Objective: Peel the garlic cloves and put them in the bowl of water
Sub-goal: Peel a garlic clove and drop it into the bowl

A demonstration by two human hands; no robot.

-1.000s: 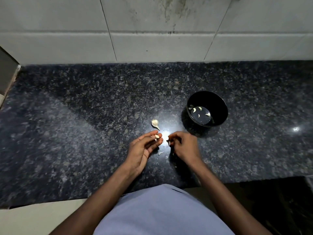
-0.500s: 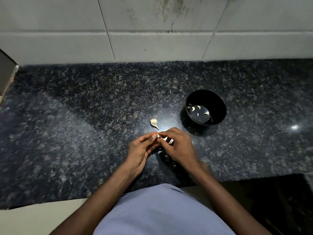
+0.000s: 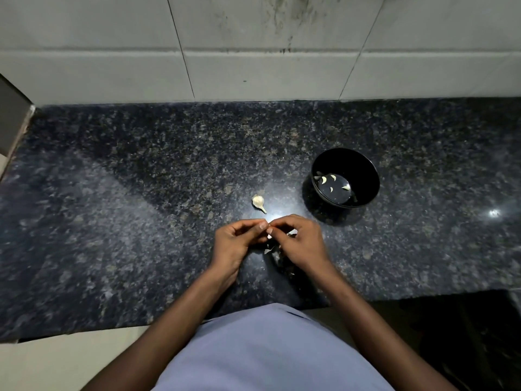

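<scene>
We take the black bowl (image 3: 345, 177) as our landmark; it stands on the dark granite counter (image 3: 141, 221), well short of the tiled wall (image 3: 253, 66) behind it and nearer the counter's front edge on its right, where the stone steps back to a dark gap; to the bowl's left the counter runs wide and bare toward a grey block at the far left edge; to its right the stone carries on to the picture's border. Inside the bowl we see water with several peeled cloves (image 3: 324, 180) lying in it; just left of the bowl, apart from it, lies a garlic remnant with a stalk (image 3: 258, 202). In front of the bowl and to its left our two hands meet, fingertips touching; the left hand (image 3: 236, 244) and the right hand (image 3: 298, 244) both curl their fingers and pinch one small garlic clove (image 3: 269, 232) between them, of which only a pale sliver shows; bits of peel (image 3: 267, 251) lie on the stone under the hands; a pale blue shirt (image 3: 267, 348) fills the near edge.
</scene>
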